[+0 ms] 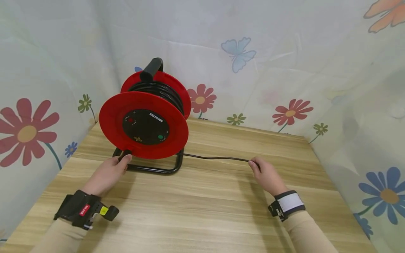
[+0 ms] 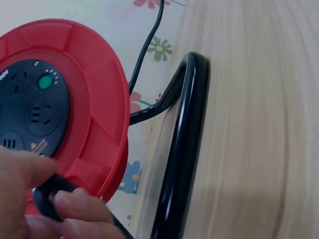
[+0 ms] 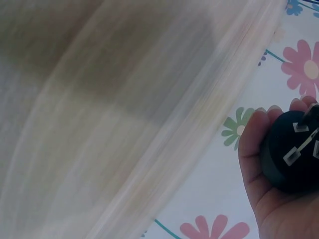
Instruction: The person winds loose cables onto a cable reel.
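Note:
A red cable reel (image 1: 110,117) wound with black cable stands on its black tubular frame at the left of the table. At its lower edge my left hand (image 1: 107,174) grips a small black winding knob (image 2: 48,195) between thumb and fingers. A length of black cable (image 1: 218,157) runs from the reel's base to my right hand (image 1: 269,176), out over the middle of the table. In the right wrist view that hand's fingers curl round a black plug (image 3: 281,164), its metal prongs facing the camera.
The wood-grain table (image 1: 196,211) ends at a flower-printed curtain (image 1: 202,45) behind and at both sides. A black carrying handle (image 1: 152,69) tops the reel. Its dark panel (image 2: 25,89) holds sockets and a green button. Beneath, the frame's foot bar (image 2: 187,149) lies on the table.

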Motion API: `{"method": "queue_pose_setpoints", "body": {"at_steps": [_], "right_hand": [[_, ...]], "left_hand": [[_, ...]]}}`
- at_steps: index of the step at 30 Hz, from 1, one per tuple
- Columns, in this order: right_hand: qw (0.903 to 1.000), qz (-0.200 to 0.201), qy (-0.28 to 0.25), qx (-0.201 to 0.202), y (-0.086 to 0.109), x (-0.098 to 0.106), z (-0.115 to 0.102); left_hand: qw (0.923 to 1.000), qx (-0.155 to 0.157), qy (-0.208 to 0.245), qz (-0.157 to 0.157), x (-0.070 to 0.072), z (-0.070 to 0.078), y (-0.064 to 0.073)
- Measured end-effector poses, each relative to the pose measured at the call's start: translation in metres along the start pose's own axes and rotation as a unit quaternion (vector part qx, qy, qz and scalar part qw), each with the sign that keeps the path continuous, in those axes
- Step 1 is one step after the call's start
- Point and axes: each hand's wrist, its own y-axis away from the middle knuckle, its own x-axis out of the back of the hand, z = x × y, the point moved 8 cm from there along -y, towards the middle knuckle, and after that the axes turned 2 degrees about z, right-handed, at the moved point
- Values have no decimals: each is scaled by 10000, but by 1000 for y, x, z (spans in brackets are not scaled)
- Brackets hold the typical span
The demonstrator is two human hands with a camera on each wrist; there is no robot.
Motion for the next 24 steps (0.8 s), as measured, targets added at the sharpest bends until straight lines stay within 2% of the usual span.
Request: {"method": "queue_pose_setpoints", "body": {"at_steps": [5, 9, 15, 19, 24], "right_hand": [[9999, 63, 40, -71, 1, 2, 4], [10000, 51, 59, -56, 2, 2, 6], [10000, 12, 53, -71, -1, -2, 1], [9999, 55, 93, -10, -5, -6, -9], [10000, -24, 13, 80, -10, -14, -20]], "left_hand": [[9995, 6, -71, -299, -5, 0, -2], [9995, 70, -86, -301, -6, 0, -3], [9998, 90, -135, -81, 4, 0, 0], [9994, 36, -228, 263, 17, 1, 2], [9977, 263, 30, 631, 31, 0, 4]]}}
